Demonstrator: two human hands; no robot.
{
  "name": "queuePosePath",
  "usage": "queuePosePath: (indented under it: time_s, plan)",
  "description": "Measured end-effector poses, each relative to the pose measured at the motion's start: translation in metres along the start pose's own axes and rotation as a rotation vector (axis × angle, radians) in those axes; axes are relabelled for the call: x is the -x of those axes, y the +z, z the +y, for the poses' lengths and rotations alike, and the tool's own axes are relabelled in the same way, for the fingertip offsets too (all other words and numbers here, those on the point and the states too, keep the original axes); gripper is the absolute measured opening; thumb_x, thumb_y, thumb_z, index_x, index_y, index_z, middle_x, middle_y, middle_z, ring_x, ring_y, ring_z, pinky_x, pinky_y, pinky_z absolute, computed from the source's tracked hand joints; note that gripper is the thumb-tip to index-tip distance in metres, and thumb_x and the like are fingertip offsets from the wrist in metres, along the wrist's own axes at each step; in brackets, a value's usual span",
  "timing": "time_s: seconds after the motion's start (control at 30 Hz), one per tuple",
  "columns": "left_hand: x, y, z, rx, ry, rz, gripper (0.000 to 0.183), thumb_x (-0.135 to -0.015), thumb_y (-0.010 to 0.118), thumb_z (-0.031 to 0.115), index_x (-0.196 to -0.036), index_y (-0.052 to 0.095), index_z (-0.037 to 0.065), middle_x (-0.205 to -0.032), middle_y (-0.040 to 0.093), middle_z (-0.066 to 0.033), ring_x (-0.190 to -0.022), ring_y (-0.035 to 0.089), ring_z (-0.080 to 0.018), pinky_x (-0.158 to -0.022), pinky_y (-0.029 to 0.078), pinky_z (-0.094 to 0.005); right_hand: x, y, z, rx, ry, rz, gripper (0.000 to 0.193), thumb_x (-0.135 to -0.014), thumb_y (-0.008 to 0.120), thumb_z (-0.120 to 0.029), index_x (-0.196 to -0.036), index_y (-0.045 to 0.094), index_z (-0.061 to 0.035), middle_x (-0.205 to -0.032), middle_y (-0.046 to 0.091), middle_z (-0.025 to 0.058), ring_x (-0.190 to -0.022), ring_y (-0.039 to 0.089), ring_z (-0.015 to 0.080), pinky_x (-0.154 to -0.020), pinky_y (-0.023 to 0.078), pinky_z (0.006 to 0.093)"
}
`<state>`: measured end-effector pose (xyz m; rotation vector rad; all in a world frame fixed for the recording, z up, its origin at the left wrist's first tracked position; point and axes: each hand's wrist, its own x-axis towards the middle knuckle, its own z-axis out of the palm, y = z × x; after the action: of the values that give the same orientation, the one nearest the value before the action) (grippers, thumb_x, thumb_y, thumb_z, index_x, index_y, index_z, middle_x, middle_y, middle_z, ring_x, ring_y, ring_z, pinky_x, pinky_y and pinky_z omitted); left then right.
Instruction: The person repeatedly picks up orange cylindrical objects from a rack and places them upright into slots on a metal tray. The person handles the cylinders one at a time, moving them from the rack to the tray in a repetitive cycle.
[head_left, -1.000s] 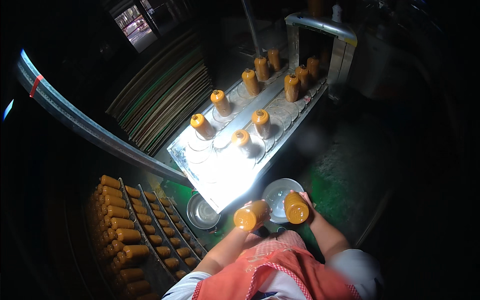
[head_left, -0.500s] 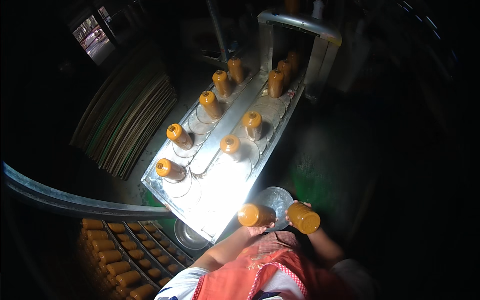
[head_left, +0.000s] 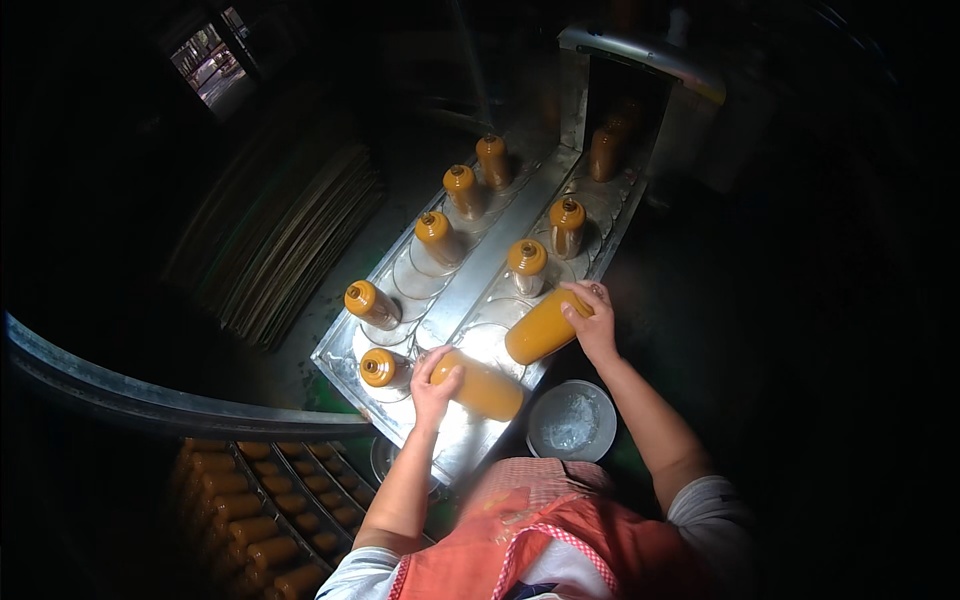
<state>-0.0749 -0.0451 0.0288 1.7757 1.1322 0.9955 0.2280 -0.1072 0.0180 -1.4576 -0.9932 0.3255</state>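
Centre strip: a lengthwise passage is left along the worktop (head_left: pixel 505 248) between the left row of bottles (head_left: pixel 438 238) and the right row of bottles (head_left: pixel 527 268).
Near end: room is occupied by the left-held bottle (head_left: pixel 480 388) and the right-held bottle (head_left: pixel 546 328), both tilted, separated by a narrow gap.
Left row: access is obstructed by five upright bottles; little room is left between the nearest and the left fingers (head_left: pixel 436 359).
Arch: the right lane is framed by a metal arch (head_left: pixel 645 62).
Near right corner: the space alongside is occupied by a metal basin (head_left: pixel 572 420).

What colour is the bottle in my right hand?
The bottle in your right hand is amber-orange, seen best in head view.
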Motion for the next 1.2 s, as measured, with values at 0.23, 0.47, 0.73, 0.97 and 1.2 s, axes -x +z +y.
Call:
queuePosePath:
  time_s: [0.23,0.47,0.73,0.97,1.2]
  plan:
    - [0.002,0.072,-0.003,-0.559,0.213,0.049,0.037,-0.072,0.081,0.02,-0.108,0.076,0.026,-0.134,0.05,-0.019,-0.124,0.044,-0.0394,-0.105,0.04,-0.0453,-0.012,0.108,0.017,0.436,-0.058,-0.338,0.036,-0.076,0.08,-0.021,-0.109,0.076,-0.0329,-0.14,0.045,0.0107,-0.132,0.036,0.0352,-0.104,0.044,0.0404]
    - [0.051,0.063,0.024,-0.393,0.284,0.123,0.036,-0.083,0.075,0.014,-0.118,0.074,0.02,-0.144,0.049,-0.0199,-0.129,0.05,-0.0357,-0.107,0.04,-0.0413,-0.009,0.046,0.026,0.31,-0.338,-0.134,0.036,-0.081,0.075,-0.01,-0.115,0.075,-0.0242,-0.142,0.045,0.0128,-0.128,0.043,0.0326,-0.102,0.045,0.0413]
    - [0.361,-0.003,0.016,0.148,-0.771,0.414,0.023,-0.095,0.066,0.022,-0.109,0.074,0.005,-0.094,0.069,-0.0004,-0.082,0.065,-0.0097,-0.068,0.055,-0.0262,0.215,-0.072,0.082,-0.018,0.391,-0.476,0.027,-0.083,0.062,0.001,-0.104,0.075,-0.0079,-0.104,0.063,0.0082,-0.097,0.062,0.0206,-0.085,0.05,0.0292]
    - [0.534,-0.051,0.006,0.211,-0.793,0.837,0.022,-0.095,0.067,0.023,-0.106,0.075,0.006,-0.089,0.069,0.0016,-0.076,0.063,-0.0076,-0.062,0.053,-0.0261,0.357,-0.074,0.065,-0.035,0.49,-1.241,0.025,-0.088,0.061,-0.001,-0.11,0.073,-0.0021,-0.088,0.06,0.0018,-0.067,0.055,0.009,-0.056,0.045,0.0251]
    - [0.735,-0.143,0.046,-0.577,-0.704,1.592,0.033,-0.089,0.07,0.01,-0.122,0.068,0.012,-0.124,0.058,-0.0092,-0.11,0.056,-0.0256,-0.098,0.047,-0.0395,0.444,0.042,-0.071,-0.049,0.173,-1.61,0.033,-0.086,0.066,-0.004,-0.117,0.071,-0.0083,-0.104,0.063,0.0102,-0.087,0.063,0.0173,-0.078,0.052,0.0278]
